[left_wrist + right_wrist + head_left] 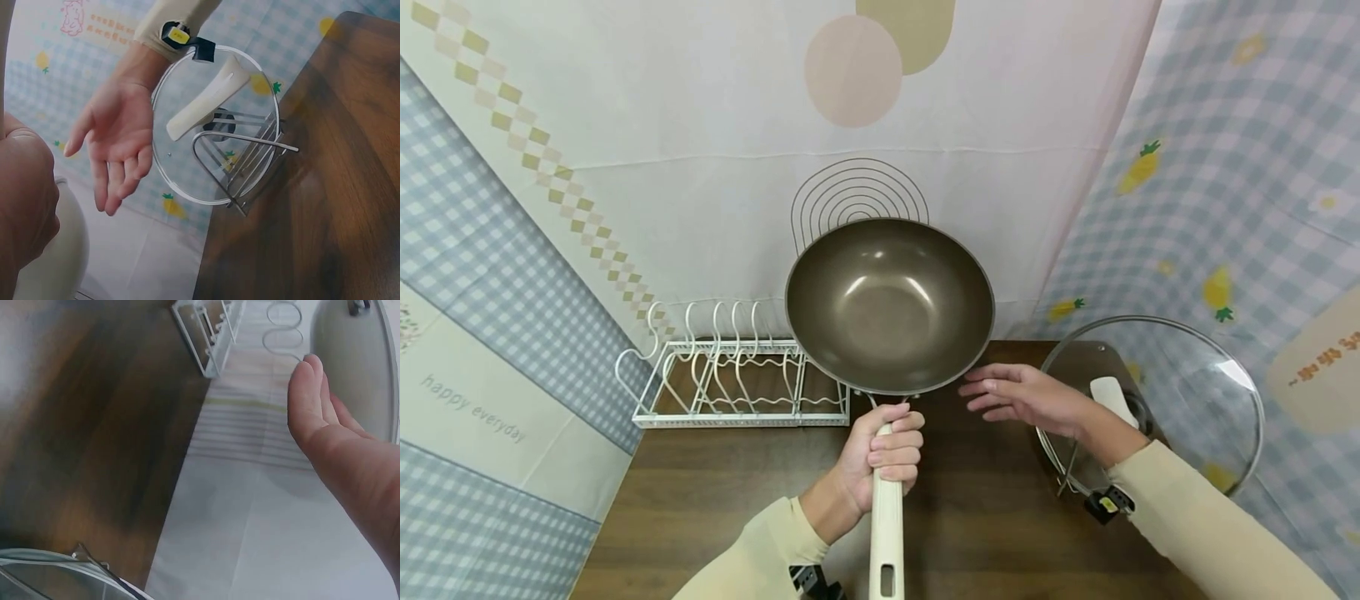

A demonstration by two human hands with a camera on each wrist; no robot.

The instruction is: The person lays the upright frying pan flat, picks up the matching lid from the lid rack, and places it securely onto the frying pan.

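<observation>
Handle (887, 525) in left hand (880, 454), 4 fingers (897, 457) curled (right hand (1030, 400) outstretched near pan (887, 308))

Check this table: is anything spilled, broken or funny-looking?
Nothing stands out. The left hand holds the pan by its handle, the white rack sits on the table, and the glass lid leans in a metal stand. No spill or damage shows.

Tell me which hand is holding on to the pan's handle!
The left hand: its fingers curl round the long cream handle of the pan. The right hand has its fingers stretched out near the rim, gripping nothing.
</observation>
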